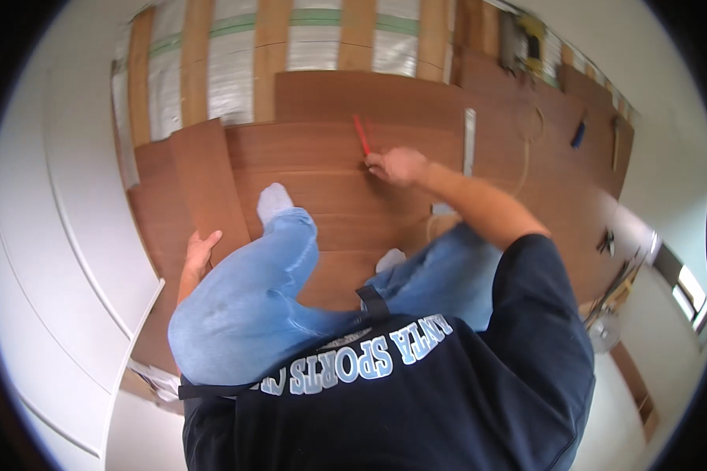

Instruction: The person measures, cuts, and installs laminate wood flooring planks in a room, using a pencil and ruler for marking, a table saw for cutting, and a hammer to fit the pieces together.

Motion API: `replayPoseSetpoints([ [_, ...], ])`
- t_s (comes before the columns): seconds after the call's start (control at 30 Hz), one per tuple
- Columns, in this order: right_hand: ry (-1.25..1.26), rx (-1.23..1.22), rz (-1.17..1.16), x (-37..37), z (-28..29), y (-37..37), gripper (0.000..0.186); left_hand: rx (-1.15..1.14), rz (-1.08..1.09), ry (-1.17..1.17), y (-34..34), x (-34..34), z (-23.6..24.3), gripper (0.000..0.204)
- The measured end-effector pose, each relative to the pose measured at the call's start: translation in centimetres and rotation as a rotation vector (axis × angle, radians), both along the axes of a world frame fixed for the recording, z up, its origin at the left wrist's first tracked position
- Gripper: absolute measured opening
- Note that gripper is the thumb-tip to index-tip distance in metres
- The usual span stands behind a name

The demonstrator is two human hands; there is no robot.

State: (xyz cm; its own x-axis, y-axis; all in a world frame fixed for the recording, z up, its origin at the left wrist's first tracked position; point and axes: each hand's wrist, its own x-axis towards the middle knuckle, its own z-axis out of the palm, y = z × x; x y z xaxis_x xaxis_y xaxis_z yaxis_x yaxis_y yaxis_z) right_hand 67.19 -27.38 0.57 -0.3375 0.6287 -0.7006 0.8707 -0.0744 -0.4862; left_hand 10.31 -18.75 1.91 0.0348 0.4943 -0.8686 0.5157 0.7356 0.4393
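My right hand [401, 166] is closed round a slim red pencil-like stick [361, 135], which points away from me above the brown floorboards [314, 184]. On the left, a loose brown plank [200, 169] lies at an angle across the laid boards. My left hand [201, 253] rests at the plank's near end with thumb and fingers spread; my knee partly hides the wrist. Both my feet are on the boards, a grey-white sock [273, 202] showing near the plank. A metal ruler [470, 141] lies to the right of my right hand.
Wooden battens [270, 55] with silver sheeting [230, 74] between them lie beyond the boards. At the right are a yellow-and-black tool [534, 43], a blue-handled tool [579, 132], a hammer-like tool [615, 143] and a pale cord [526, 161]. White panelling [63, 228] stands at left.
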Motion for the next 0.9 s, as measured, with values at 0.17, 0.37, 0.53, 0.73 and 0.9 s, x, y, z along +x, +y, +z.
replayPoseSetpoints([
  [0.17, -0.102, -0.014, -0.120, 13.2, 3.5, -3.8, 0.032, 0.130, 0.040, -0.056, -2.3, -3.1, -0.5, 0.047],
  [0.37, -0.038, 0.155, -0.061, 20.5, -3.7, -23.3, 0.038, 0.058, -0.076, -0.040, -0.6, 0.9, -1.4, 0.045],
  [0.53, -0.381, 0.167, -0.096, 17.2, -8.1, -36.3, 0.040, 0.038, -0.235, 0.003, 3.5, 4.5, -0.7, 0.043],
  [0.73, -0.744, -0.157, -0.379, 17.8, 2.4, -41.6, 0.030, 0.138, -0.442, 0.204, 9.9, 1.4, 10.1, 0.040],
  [0.9, -0.728, 0.209, -0.609, 16.9, 3.7, -49.3, 0.023, 1.031, -0.672, 0.050, 14.2, 22.9, 27.1, 0.033],
])
